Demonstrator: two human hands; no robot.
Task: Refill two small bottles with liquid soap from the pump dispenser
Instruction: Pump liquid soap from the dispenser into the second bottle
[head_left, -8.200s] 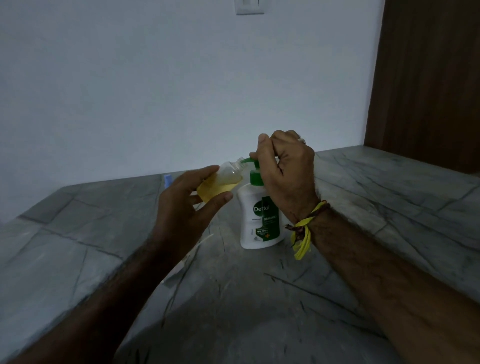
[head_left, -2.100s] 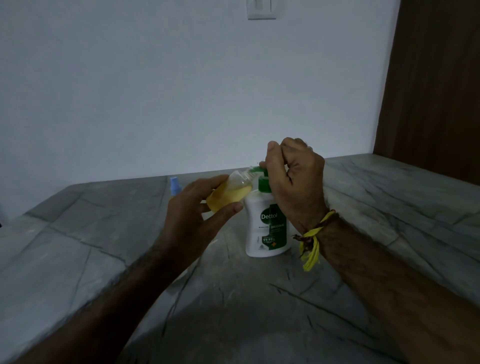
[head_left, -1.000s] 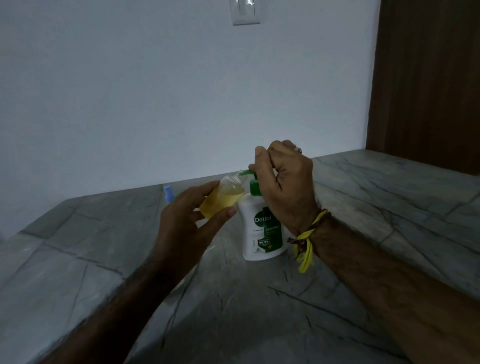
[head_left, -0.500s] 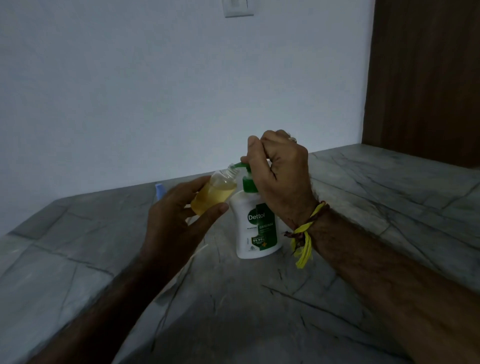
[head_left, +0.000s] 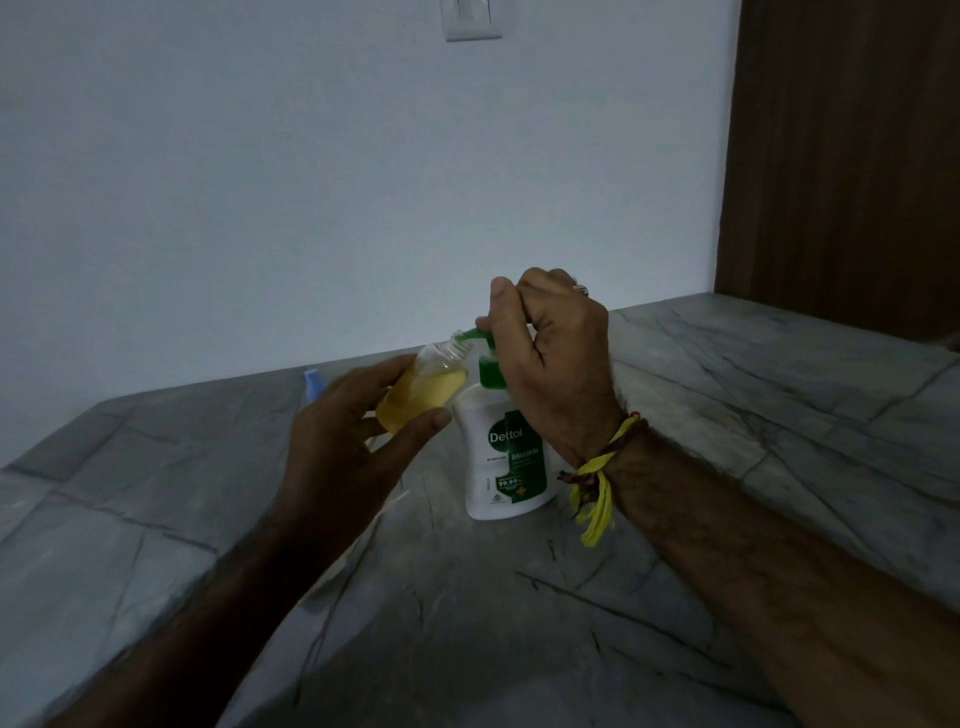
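Two hands share one job at a grey stone counter (head_left: 727, 415). Fingers (head_left: 415, 422) of the left hand (head_left: 332, 447) curl around a small clear bottle (head_left: 423, 387), gripping it tilted so its open neck meets the green spout; yellow soap fills much of it. The right hand (head_left: 558, 358) sits clenched over the pump head, thumb raised, apparently to press out soap, though whether it bears down at this instant cannot be told. Beneath stands the white and green pump dispenser (head_left: 506, 462), upright on the counter, likely steadied by that same hand. A yellow thread band (head_left: 597, 483) hangs at the right wrist. Behind the left hand, a pale blue cap (head_left: 312, 382) shows, possibly the second bottle; too little is visible to say.
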